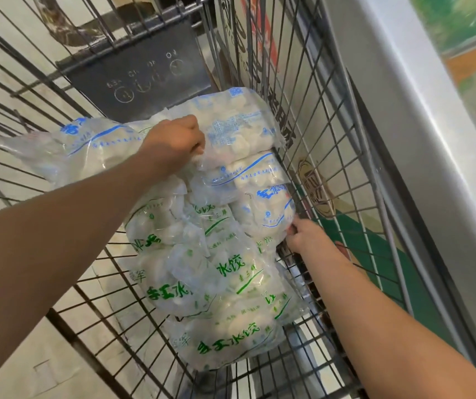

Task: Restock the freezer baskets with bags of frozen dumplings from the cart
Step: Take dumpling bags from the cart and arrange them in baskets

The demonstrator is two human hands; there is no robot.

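still at the pickup step: my left hand grips a blue-printed clear dumpling bag, right hand fingers pinch another blue-printed bag in the wire cart, next I'd lift both clear.

open cart top, wire walls beside dumpling bags, freezer right

Place: a shop's frozen-food aisle.
Signs: wire shopping cart holding printed dumpling bags; white chest freezer at right.

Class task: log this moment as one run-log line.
left hand: grips blue-print bags | right hand: pinches lower blue-print bag | green-print bags: in cart
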